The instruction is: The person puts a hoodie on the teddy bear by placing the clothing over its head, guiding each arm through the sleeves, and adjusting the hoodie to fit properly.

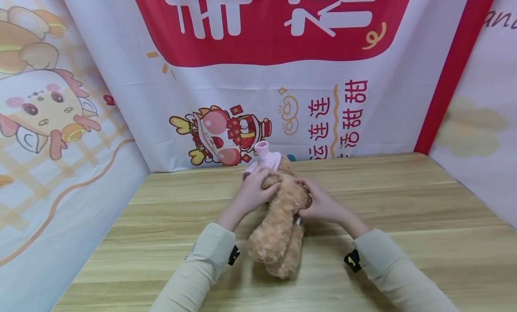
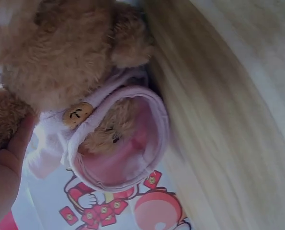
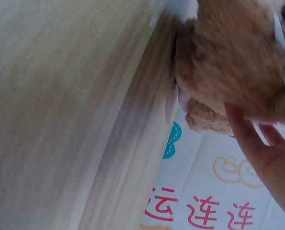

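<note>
A fluffy brown plush toy (image 1: 276, 231) lies on its side on the wooden table, its legs toward the person. Pink cloth (image 1: 267, 160) covers its far end; in the left wrist view this cloth (image 2: 164, 120) has a wide round opening, with brown fur and a dark eye inside, and a small bear-face patch (image 2: 77, 115) beside it. The left hand (image 1: 255, 188) grips the toy's upper body next to the cloth. From the other side the right hand (image 1: 321, 203) holds the body, fingers curled on the fur (image 3: 243, 62); some of its fingertips are hidden.
The wooden table (image 1: 383, 191) runs back to a white and red printed cloth backdrop (image 1: 282, 47). Another printed cloth (image 1: 60, 123) hangs on the left side. Black wrist devices (image 1: 352, 261) sit by both sleeve cuffs.
</note>
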Motion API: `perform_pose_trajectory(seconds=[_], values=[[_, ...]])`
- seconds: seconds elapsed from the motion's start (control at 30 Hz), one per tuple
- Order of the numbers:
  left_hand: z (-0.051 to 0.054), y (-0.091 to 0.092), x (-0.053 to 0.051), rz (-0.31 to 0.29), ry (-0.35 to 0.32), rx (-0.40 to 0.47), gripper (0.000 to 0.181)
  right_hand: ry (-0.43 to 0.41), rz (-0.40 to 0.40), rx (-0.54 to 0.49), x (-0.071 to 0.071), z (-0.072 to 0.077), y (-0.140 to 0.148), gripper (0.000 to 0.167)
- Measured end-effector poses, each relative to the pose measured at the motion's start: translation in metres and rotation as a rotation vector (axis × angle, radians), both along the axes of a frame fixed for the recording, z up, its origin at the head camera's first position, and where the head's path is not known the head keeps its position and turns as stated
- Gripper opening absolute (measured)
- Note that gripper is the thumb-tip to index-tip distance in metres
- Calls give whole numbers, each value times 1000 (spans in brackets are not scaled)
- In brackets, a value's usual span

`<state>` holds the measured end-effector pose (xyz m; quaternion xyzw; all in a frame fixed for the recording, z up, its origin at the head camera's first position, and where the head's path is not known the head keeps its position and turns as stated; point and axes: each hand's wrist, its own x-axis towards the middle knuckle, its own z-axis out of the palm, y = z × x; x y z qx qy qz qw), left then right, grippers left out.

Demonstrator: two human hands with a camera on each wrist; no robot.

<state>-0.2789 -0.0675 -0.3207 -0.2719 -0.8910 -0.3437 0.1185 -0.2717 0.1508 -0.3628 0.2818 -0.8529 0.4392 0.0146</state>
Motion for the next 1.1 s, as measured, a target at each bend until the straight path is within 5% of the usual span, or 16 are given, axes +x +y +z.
perform_pose_trajectory(seconds=[0.2,0.4,0.53,0.67,0.8,0.9,1.1], values=[[-7,-7,-5,-14,-12,64,15,162,-80,94,2,9,-2,69],[-22,-8,-13,-66,-13,-15,33,329,-119,200,2,21,-6,68],[-30,-9,-20,-65,24,-47,42,343,-94,220,3,24,-8,64],[-23,-1,-18,22,7,-36,28,298,-10,120,1,23,-5,52],[-12,14,-12,68,-30,-4,27,144,38,-34,-1,24,3,34],[-10,23,-9,68,-60,-65,36,49,8,-74,-3,26,7,26],[-13,31,-5,88,-73,-255,42,16,-116,-9,-8,27,7,28]])
